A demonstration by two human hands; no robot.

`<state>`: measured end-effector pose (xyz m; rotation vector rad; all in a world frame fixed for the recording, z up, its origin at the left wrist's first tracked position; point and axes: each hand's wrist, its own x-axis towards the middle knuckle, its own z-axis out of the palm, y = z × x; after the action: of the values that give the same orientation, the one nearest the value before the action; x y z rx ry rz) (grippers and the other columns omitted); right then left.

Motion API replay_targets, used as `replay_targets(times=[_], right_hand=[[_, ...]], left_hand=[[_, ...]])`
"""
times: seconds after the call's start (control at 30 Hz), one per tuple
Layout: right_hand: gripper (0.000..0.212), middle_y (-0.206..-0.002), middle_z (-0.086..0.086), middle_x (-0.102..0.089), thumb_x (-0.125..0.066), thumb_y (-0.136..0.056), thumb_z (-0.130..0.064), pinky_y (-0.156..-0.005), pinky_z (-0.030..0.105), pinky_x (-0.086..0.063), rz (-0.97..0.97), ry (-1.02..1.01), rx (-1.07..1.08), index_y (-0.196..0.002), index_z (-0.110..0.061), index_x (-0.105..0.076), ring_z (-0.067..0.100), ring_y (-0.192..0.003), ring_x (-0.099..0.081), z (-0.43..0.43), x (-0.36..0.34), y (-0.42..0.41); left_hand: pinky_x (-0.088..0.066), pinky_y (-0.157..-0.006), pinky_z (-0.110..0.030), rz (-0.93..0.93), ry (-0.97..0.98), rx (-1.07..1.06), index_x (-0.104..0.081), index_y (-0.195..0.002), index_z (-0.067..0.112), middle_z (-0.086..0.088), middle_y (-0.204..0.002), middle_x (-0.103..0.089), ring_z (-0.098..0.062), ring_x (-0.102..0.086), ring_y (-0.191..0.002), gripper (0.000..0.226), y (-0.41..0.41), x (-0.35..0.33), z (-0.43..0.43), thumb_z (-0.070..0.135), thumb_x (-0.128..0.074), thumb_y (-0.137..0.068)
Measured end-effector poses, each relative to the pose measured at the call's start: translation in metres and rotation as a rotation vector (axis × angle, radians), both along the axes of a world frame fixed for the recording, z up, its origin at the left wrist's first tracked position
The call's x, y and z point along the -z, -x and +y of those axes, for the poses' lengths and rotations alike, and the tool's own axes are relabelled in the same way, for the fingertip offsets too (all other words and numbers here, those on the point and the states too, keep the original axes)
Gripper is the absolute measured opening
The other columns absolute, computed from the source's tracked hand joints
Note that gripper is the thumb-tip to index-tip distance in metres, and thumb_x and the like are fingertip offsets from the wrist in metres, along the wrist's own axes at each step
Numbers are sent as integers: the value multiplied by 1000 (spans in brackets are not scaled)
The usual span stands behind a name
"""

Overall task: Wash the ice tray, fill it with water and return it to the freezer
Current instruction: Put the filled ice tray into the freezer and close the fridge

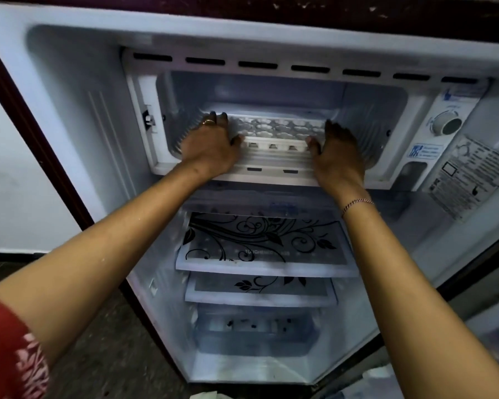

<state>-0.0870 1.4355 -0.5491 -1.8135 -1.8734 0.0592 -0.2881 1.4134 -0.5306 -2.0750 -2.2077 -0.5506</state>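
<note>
Tray (274,131) — ice, level in freezer (372,110); left hand (211,145), right hand (336,154), each grip clasping an end. Step unclear — likely returning; next, release gently.

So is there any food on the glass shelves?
No, both glass shelves below the freezer look bare, showing only their black flower print.

The white ice tray (275,131) lies flat inside my freezer (366,110), long side across the opening, its rounded cells facing up (whether they hold water I can't tell); it sits low at the front of the frosty compartment
</note>
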Motion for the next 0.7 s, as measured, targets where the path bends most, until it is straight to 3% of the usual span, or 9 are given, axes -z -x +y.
replay_targets(times=[0.2, 0.33, 0.7], right_hand=[[55, -157, 2, -22, -32, -100, -45, -118, 47, -20, -45, -15, -56, -149, -21, -26, 26, -146, -16, -52, -5, 18], [50, -155, 4, -28, -36, -100, -41, -116, 47, -23, -34, 59, -90, -145, -20, -35, 26, -144, -19, -114, -14, 25], [46, -154, -4, -31, -37, -99, -44, -117, 48, -11, 38, 290, -151, -142, -27, -42, 19, -145, -17, -298, -53, 18]], left_hand=[[-30, -110, -41, -31, 66, 26, -19, -150, 17, -8, -157, -19, -28, -24, -142, 60, -8, -18, -50, 46, -29, -99], [-40, -99, -40, -119, 109, 28, -30, -146, 16, -12, -148, -37, -32, -41, -131, 57, -13, -30, -109, 44, -37, -97], [-41, -95, -36, -322, 300, -25, -34, -145, 20, -6, -140, -50, -26, -45, -129, 56, -21, -63, -289, 48, -39, -96]])
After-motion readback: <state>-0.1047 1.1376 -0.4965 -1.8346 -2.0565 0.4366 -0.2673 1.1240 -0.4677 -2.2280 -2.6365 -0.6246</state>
